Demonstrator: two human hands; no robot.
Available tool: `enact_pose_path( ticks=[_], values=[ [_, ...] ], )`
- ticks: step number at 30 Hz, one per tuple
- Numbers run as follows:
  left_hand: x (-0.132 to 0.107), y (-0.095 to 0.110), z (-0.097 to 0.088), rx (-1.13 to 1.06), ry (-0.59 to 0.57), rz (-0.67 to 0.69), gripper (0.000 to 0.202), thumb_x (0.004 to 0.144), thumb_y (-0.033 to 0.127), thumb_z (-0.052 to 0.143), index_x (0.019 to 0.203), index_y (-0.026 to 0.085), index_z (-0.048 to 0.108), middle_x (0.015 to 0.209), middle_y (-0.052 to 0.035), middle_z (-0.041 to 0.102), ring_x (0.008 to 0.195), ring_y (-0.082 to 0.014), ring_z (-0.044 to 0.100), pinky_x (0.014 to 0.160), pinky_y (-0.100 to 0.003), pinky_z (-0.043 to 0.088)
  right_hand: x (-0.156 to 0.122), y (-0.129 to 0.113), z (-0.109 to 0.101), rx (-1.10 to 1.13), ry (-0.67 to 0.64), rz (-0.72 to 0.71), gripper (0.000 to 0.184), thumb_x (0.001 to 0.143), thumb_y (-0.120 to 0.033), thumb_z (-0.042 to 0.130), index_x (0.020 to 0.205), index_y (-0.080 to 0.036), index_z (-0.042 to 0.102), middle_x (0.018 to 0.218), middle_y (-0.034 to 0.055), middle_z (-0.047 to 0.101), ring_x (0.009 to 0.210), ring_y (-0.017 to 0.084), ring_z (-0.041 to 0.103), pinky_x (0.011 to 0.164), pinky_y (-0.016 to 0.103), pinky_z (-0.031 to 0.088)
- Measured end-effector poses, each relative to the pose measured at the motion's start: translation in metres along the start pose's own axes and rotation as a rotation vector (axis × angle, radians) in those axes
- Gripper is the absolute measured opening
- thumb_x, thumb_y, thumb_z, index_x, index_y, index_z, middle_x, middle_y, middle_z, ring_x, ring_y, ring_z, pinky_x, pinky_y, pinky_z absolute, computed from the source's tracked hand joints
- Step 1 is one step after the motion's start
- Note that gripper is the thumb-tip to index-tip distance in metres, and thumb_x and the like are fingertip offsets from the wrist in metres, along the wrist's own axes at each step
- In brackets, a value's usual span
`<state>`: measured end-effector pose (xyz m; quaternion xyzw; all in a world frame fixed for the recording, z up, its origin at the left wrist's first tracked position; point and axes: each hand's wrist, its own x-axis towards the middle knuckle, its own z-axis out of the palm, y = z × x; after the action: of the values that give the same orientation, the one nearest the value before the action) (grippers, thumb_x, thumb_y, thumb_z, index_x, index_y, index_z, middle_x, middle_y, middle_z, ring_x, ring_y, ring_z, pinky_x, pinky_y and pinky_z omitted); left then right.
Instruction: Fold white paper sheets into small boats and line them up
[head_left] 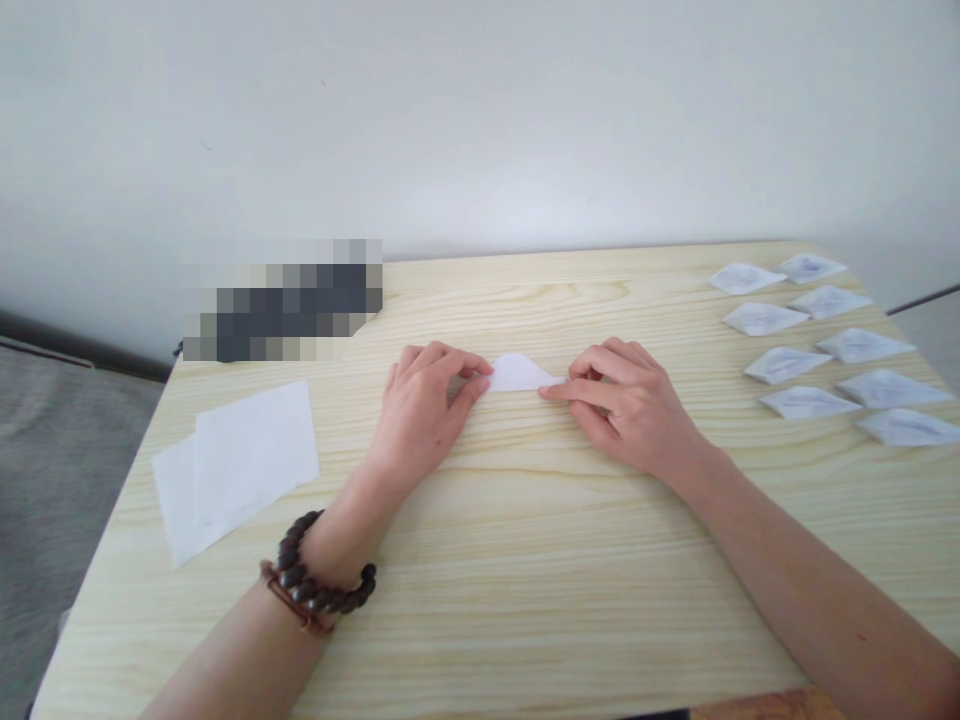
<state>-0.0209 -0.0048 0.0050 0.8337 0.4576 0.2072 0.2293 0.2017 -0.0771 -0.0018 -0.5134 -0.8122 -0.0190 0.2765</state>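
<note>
- Showing at the very bottom, cut off by the edge of view: a brown patterned thing (757, 706) with a dark part beside it (too little visible to name).
- Your bare forearms (810, 580) angle in over the pale wood-grain table (525, 600); a dark beaded bracelet (291, 577) and a thin brown cord (279, 592) circle the left wrist.
- Two white sheets (259, 450) lie flat to your left, overlapping, the upper one covering most of the lower.
- Your left hand (427, 405) has a narrow grip, thumb and index pinching the left end of the folded paper (517, 373).
- Your right hand (626, 405) sits at the other end, index finger extended on the paper's near edge, other fingers curled (cannot tell whether they pinch it).
- The folded paper is between your hands, mid-table, long straight edge toward you, raised middle on the far side, narrow strip running right under your fingers.
- To your right, well apart from the hands, nine folded paper shapes (786, 364) with pointed ends stand in two rows (four in the inner, five in the outer).
- Far left corner: a dark object (292, 310), pixelated, identity unclear.
- Behind everything, a plain whitish wall (480, 120).
</note>
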Motion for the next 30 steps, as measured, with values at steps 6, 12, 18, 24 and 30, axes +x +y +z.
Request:
enact_pose_path(
  ticks=[6, 12, 18, 24, 30],
  values=[
    [-0.001, -0.001, 0.000, -0.004, 0.006, 0.003, 0.013, 0.088, 0.023, 0.060, 0.096, 0.023, 0.070, 0.096, -0.0023, 0.069, 0.098, -0.0239, 0.056, 0.092, -0.042, 0.041, 0.000, 0.007, -0.005, 0.039, 0.006, 0.003, 0.024, 0.087, -0.013, 0.055, 0.078, -0.021, 0.076, 0.074, 0.0030, 0.065, 0.070, 0.017, 0.054, 0.068, 0.035, 0.038],
    [-0.001, -0.001, -0.001, -0.013, 0.011, 0.010, 0.013, 0.089, 0.023, 0.059, 0.095, 0.022, 0.070, 0.095, -0.0025, 0.069, 0.098, -0.0236, 0.056, 0.091, -0.041, 0.041, -0.004, 0.017, -0.009, 0.006, 0.066, -0.011, 0.025, 0.083, -0.008, 0.055, 0.071, -0.020, 0.073, 0.068, 0.0019, 0.063, 0.067, 0.017, 0.057, 0.068, 0.035, 0.039],
    [-0.004, -0.001, -0.001, 0.000, 0.034, 0.063, 0.015, 0.091, 0.022, 0.056, 0.096, 0.020, 0.070, 0.097, -0.0043, 0.067, 0.097, -0.0230, 0.055, 0.090, -0.040, 0.042, -0.001, 0.011, -0.004, 0.039, 0.109, 0.045, 0.017, 0.084, -0.016, 0.059, 0.093, -0.015, 0.073, 0.090, 0.0088, 0.064, 0.078, 0.020, 0.059, 0.073, 0.036, 0.048],
    [-0.006, 0.000, 0.000, 0.027, 0.039, 0.124, 0.019, 0.095, 0.028, 0.052, 0.099, 0.023, 0.070, 0.099, -0.0035, 0.067, 0.095, -0.0210, 0.057, 0.088, -0.038, 0.041, 0.004, 0.009, 0.001, 0.120, -0.031, 0.018, 0.016, 0.091, -0.028, 0.061, 0.099, -0.021, 0.073, 0.096, 0.0077, 0.065, 0.084, 0.019, 0.058, 0.077, 0.034, 0.050],
    [-0.007, -0.002, 0.002, 0.073, 0.013, 0.272, 0.020, 0.088, 0.036, 0.064, 0.105, 0.028, 0.071, 0.103, -0.0045, 0.065, 0.095, -0.0213, 0.055, 0.087, -0.038, 0.041, 0.005, 0.011, 0.002, 0.154, -0.018, 0.011, 0.019, 0.094, -0.024, 0.055, 0.094, -0.020, 0.073, 0.093, 0.0080, 0.066, 0.085, 0.019, 0.061, 0.077, 0.033, 0.051]
  ],
)
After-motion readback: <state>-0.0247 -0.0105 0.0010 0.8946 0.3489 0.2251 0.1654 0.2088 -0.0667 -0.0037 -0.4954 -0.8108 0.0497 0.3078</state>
